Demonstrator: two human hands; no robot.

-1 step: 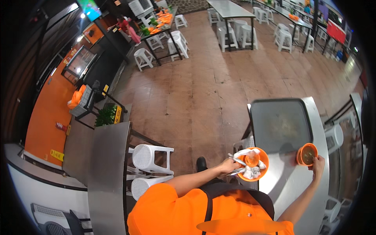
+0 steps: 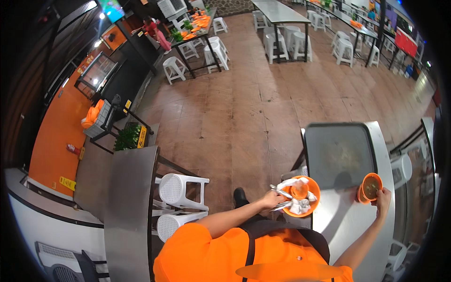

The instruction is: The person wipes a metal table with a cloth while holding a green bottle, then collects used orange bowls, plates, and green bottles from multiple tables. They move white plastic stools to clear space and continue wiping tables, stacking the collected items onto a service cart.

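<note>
At the left edge of a steel table, my left hand (image 2: 271,199) is closed at the side of a wide orange bowl (image 2: 315,192). Metal cutlery (image 2: 282,206) sticks out beside its fingers. Inside the bowl are a smaller orange cup (image 2: 299,190) and crumpled white napkins (image 2: 300,205). My right hand (image 2: 384,199) grips the rim of a deep orange bowl (image 2: 361,193) over the table's right side. Brownish-green liquid (image 2: 370,187) with bits in it fills part of that bowl.
A grey tray (image 2: 339,155) lies on the steel table (image 2: 347,239) beyond my hands. Another steel table (image 2: 129,202) stands to my left, with white stools (image 2: 176,190) beside it. Farther off are a planter (image 2: 129,139), long tables (image 2: 282,11) and a person in red (image 2: 151,30).
The view has shifted slightly, so the tray and table sit a little lower. In my right hand the deep bowl has tilted a bit, and more of its lower side shows.
</note>
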